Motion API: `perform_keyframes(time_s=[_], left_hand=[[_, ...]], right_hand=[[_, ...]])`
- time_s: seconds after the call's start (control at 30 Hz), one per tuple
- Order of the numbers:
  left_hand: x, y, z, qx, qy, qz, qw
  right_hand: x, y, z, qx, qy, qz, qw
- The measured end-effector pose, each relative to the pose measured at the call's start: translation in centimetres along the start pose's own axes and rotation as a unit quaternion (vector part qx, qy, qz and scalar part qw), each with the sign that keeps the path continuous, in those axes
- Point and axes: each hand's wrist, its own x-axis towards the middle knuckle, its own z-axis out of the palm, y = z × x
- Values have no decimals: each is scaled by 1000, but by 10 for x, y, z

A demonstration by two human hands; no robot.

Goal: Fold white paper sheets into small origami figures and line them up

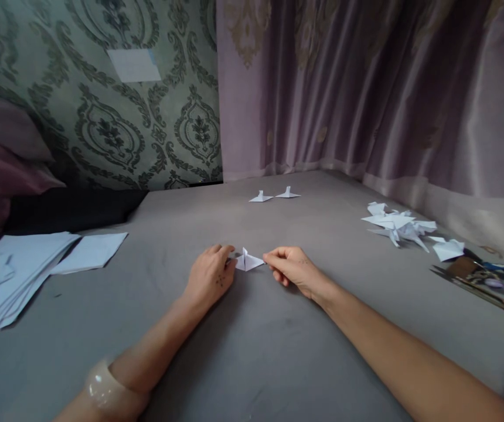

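Note:
A small white folded paper crane [247,262] lies between my hands on the grey surface, its wings spread sideways and a narrow point standing up in the middle. The thumb and fingers of my left hand [210,272] close around its left wing tip, partly hiding it. On the other side, my right hand [293,268] pinches the right wing tip between thumb and forefinger, the other fingers curled under. A pale bangle [110,387] circles my left wrist.
Farther back stand two similar paper cranes [288,193]. To the right lie a heap of folded white paper pieces [397,224] and scissors or a similar pointed tool [476,290]. Stacked white paper sheets [27,275] and a black cloth [76,208] are at left. A curtain [335,99] borders the back.

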Motion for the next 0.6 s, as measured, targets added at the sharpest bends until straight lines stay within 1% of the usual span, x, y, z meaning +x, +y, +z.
perform_keyframes(time_s=[0.1, 0.23, 0.3, 0.37, 0.43, 0.47, 0.53, 0.6], left_hand=[[-4, 11, -7, -33, -41, -68, 996], [-7, 24, -14, -150, -83, -133, 976], [-7, 29, -16, -206, -96, -157, 961], [-7, 30, -16, -225, -85, -180, 954], [-5, 27, -12, -216, -39, -167, 961], [-3, 24, -9, -210, -9, -142, 967], [2, 17, -3, -211, 46, -70, 974], [7, 12, 3, -223, 68, -20, 972]], right_hand=[[-2, -2, 1, -13, 8, 0, 1000], [-4, -5, 2, -29, 15, -5, 999], [-5, -5, 2, -38, 20, -8, 999], [-5, -4, 2, -47, 24, -12, 999], [-3, -2, 2, -57, 27, -20, 998], [-2, -1, 3, -62, 27, -27, 997], [1, 2, 4, -76, 31, -50, 995], [5, 5, 7, -83, 36, -85, 992]])
